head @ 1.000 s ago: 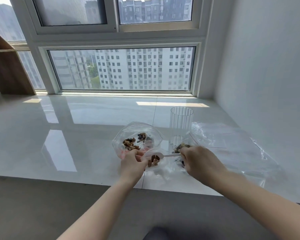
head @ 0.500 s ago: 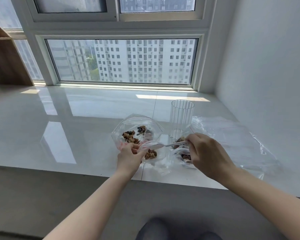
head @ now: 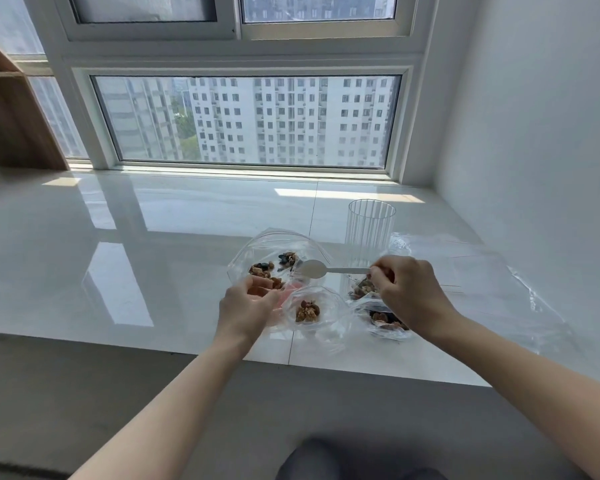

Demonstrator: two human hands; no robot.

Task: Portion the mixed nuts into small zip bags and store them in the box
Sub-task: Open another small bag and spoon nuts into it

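Observation:
A large clear bag (head: 257,249) of mixed nuts (head: 269,268) lies open on the white sill. In front of it, my left hand (head: 248,308) holds the rim of a small zip bag (head: 329,327) with a little heap of nuts (head: 307,311) inside. My right hand (head: 411,292) grips the handle of a white plastic spoon (head: 314,270), whose empty bowl hovers at the large bag's mouth. Two small filled bags lie under my right hand, one (head: 361,289) by the fingers, one (head: 385,322) by the wrist.
A ribbed clear glass (head: 370,230) stands just behind my right hand. Flat empty plastic bags (head: 482,271) spread to the right, near the white wall (head: 534,133). The sill's front edge (head: 187,351) runs below my hands. A wooden shelf (head: 11,126) stands far left.
The spoon has left the small bag, empty, and swung back up to the large bag's mouth. My left hand keeps hold of the small bag.

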